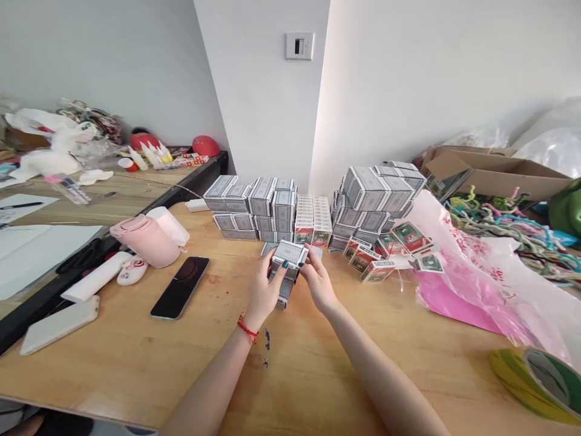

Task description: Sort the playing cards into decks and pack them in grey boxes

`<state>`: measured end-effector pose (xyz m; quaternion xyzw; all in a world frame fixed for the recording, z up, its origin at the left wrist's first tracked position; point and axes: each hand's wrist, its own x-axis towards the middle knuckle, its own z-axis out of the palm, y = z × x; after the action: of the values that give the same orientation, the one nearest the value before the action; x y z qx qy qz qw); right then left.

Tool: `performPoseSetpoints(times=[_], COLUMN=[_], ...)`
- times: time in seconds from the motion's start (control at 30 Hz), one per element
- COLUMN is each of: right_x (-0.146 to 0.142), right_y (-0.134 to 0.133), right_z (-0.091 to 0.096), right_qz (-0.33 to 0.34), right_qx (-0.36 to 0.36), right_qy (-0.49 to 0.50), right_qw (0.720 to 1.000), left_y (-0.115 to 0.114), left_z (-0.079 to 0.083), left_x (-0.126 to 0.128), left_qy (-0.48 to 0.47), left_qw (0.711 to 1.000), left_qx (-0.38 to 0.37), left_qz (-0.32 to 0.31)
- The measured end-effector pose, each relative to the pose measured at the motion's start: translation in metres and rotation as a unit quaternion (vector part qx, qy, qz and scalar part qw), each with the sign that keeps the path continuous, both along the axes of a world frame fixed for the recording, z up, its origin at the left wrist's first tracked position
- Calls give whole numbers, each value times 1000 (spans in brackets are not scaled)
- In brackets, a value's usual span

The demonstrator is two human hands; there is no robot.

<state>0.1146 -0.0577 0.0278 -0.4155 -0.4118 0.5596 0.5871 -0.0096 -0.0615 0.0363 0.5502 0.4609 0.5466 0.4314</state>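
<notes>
My left hand [264,292] and my right hand [319,281] both grip a small grey-patterned block of boxes [290,253], held just above the wooden table [318,375]. Fingers of each hand wrap round its ends. More small grey boxes [285,289] lie beneath the hands on the table. Behind them stand stacked grey box packs [254,206] on the left and another heap of grey box packs [376,197] on the right, with rows of small red-and-green labelled boxes [313,221] between. Loose labelled boxes [390,248] lie to the right.
A black phone [180,286], a white phone [59,324], a pink pouch [145,239] and white rolls [97,275] lie at left. A pink plastic bag [476,272], coloured cords [508,227], a cardboard box [494,172] and tape rolls [540,378] are at right.
</notes>
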Motion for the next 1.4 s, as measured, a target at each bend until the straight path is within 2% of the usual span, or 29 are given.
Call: performPoseSetpoints(times=[0.23, 0.47, 0.57, 0.67, 0.73, 0.8, 0.97, 1.1, 1.4], right_x=[0, -3, -4, -4, -4, -3, -5, -6, -5], right_y=[-2, -1, 0, 1, 1, 2, 2, 2, 2], right_z=[5, 1, 0, -2, -2, -3, -3, 1, 7], right_qz=[3, -26, -43, -44, -38, -37, -40, -44, -47], right_qx=[29, 29, 27, 25, 25, 27, 29, 14, -23], right_qy=[-4, -10, -27, -32, -29, -29, -34, -32, -49], right_qw=[1000, 999, 998, 998, 999, 999, 998, 998, 997], left_y=[8, 30, 36, 42, 46, 49, 54, 53, 61], left_z=[0, 7, 15, 22, 23, 21, 12, 11, 6], left_x=[-4, -11, -8, -5, -4, -5, -4, -3, -5], left_qy=[-10, 105, 159, 214, 238, 253, 243, 217, 165], left_qw=[1000, 994, 985, 960, 947, 942, 946, 957, 972], left_qx=[-22, -27, 62, 166, 188, 195, 201, 183, 152], left_qz=[-19, -2, 10, -65, -103, -104, -72, -60, -64])
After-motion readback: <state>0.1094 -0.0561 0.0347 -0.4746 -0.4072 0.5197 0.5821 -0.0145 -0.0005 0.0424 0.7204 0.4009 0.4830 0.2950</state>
